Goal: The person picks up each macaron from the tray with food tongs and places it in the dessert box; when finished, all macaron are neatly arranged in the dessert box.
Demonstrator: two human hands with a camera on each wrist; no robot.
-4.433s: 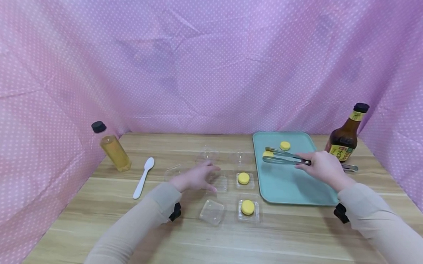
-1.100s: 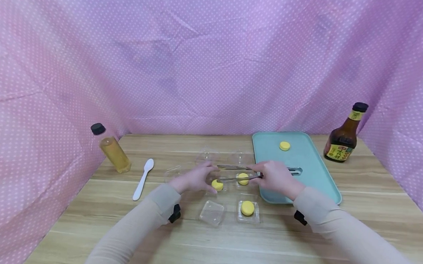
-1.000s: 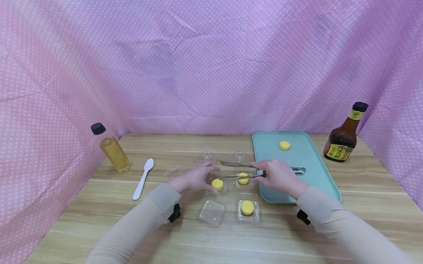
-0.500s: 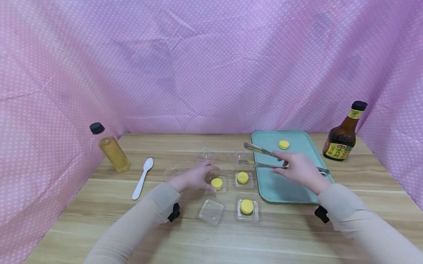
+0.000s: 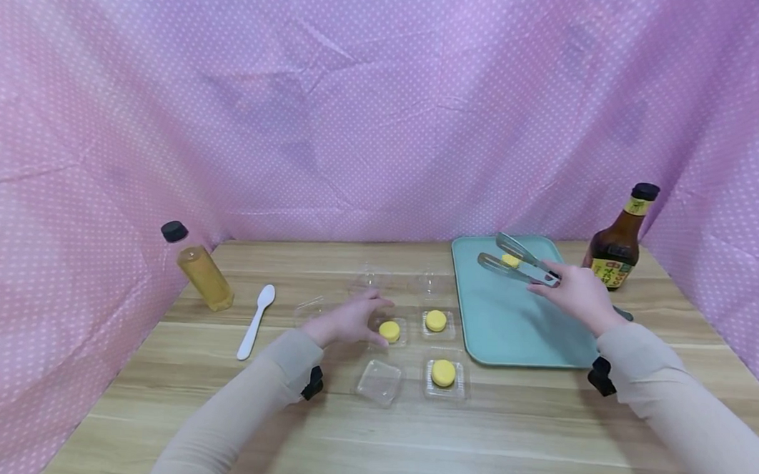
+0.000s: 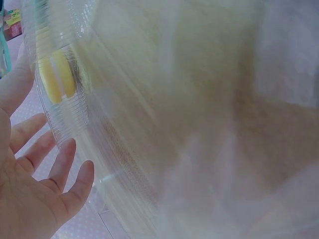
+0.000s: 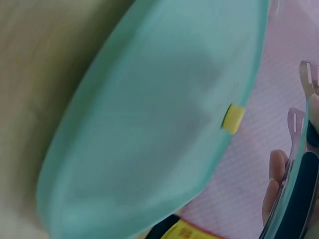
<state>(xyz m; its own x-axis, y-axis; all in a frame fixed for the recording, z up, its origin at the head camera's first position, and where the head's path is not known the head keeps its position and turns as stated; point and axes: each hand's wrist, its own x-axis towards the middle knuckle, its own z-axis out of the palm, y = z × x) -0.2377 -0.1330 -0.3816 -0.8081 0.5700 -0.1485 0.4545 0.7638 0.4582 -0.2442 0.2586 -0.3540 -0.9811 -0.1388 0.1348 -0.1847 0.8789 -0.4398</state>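
Observation:
My right hand [image 5: 579, 294] grips metal tongs [image 5: 525, 255], their two arms spread apart over the far part of the green tray [image 5: 523, 330]. Between the tong tips in the head view shows a yellow macaron [image 5: 510, 261] lying on that tray; the right wrist view also has this macaron [image 7: 233, 119], apart from the tongs [image 7: 294, 194]. My left hand [image 5: 349, 320], fingers relaxed and spread, stays at the edge of a clear plastic box [image 6: 75, 112] with a macaron [image 5: 389, 331] in it. Two more macarons [image 5: 436, 321] [image 5: 443, 373] sit in clear boxes to the right.
A clear plastic box [image 5: 380, 382] without a macaron lies in front of the left hand. Farther left are a white spoon [image 5: 257, 322] and a bottle of amber liquid [image 5: 206, 278]. A brown sauce bottle [image 5: 615, 253] stands right of the tray. A pink dotted cloth [image 5: 360, 121] hangs behind.
A macaron from the tray now sits in the box by my left hand. My right hand has moved the spread tongs back right to the tray's last macaron. The left hand has stayed put.

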